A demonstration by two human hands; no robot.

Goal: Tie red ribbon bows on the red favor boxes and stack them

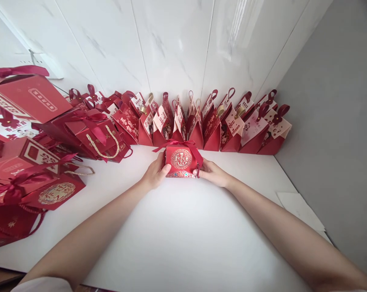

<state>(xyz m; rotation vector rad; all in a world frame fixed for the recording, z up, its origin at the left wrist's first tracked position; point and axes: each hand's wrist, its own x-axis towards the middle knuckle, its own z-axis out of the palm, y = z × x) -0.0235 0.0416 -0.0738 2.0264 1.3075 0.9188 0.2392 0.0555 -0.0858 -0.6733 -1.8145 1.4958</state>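
Observation:
Between my two hands is a small red gift box [181, 159] with a round gold emblem on its front, a patterned lower edge and a dark red ribbon bow on top. My left hand [156, 170] grips its left side, thumb on the front face. On the right side, my right hand [214, 171] closes around the box's edge beside a dark red cord. The fingers behind the box are hidden. Just behind it, a row of red and white triangular gift boxes [212, 132] with ribbon loops stands along the wall.
Red gift boxes [28, 95] with bows and rope handles are piled at the left on the white table [183, 231]. White sheets [300, 209] lie near the right edge. A marbled wall [174, 44] rises behind, and a grey panel [332, 105] bounds the right side.

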